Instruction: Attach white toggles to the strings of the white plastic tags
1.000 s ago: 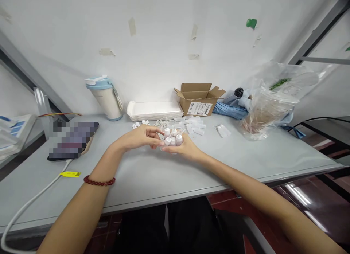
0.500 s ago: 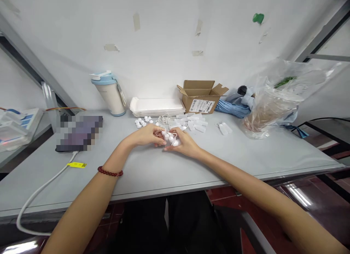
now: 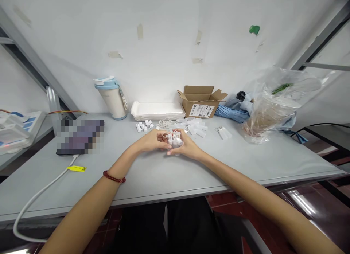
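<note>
Near the middle of the table, my left hand (image 3: 156, 140) and my right hand (image 3: 185, 144) close around a small bunch of white, translucent tube-like pieces (image 3: 175, 141) with knobby white tops and thin cord loops. The fingers of both hands press on the bunch from either side, and its lower part is partly hidden. Just beyond my left hand lies a group of small white caps (image 3: 144, 125). White cords (image 3: 166, 123) and a heap of flat translucent pieces (image 3: 197, 127) lie behind the bunch. Two similar pieces with a cord (image 3: 224, 133) rest apart on the right.
White trays (image 3: 157, 110) are stacked at the wall beside an open cardboard box (image 3: 201, 104). A tumbler (image 3: 112, 99) stands left of them. At the left is a pixelated dark device (image 3: 82, 137) with a white cable (image 3: 41, 192). Blue cloth (image 3: 233, 112) and a plastic-bagged cup (image 3: 270, 113) are at right.
Both hands have drawn closer around the bunch. Its pieces now stand more upright and together, with the knobby tops up. The whole view has shifted slightly.
</note>
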### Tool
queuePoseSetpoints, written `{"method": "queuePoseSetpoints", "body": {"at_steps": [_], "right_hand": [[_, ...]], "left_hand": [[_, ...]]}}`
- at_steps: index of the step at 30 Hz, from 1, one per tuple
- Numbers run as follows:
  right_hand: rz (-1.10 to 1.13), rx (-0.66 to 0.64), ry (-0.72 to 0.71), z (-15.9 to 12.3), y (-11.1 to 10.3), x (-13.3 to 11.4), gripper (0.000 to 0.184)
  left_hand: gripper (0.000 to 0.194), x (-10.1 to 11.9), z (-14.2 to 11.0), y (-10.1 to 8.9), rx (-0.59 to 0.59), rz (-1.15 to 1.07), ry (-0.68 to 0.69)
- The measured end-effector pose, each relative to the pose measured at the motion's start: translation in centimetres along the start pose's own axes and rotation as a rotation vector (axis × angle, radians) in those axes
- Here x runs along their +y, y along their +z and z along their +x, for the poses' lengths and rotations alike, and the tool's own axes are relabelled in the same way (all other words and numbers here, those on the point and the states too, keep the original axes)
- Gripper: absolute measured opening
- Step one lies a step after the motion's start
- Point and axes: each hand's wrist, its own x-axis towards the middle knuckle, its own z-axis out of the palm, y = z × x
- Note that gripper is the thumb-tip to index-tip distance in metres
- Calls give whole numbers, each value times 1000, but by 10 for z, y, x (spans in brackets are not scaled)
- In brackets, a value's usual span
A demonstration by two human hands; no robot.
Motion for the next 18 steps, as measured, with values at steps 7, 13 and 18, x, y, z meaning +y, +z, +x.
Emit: {"method": "queuePoseSetpoints", "body": {"at_steps": [7, 13, 18], "right_hand": [[-262, 126, -73, -3, 0, -2, 57], [-417, 167, -133, -1, -2, 0, 58], [-469, 70, -129, 0, -2, 1, 55]], "left_hand": [[31, -5, 1, -1, -97, -78, 40], [31, -9, 3, -2, -40, -35, 79], [29, -15, 6, -4, 9, -25, 31]]}}
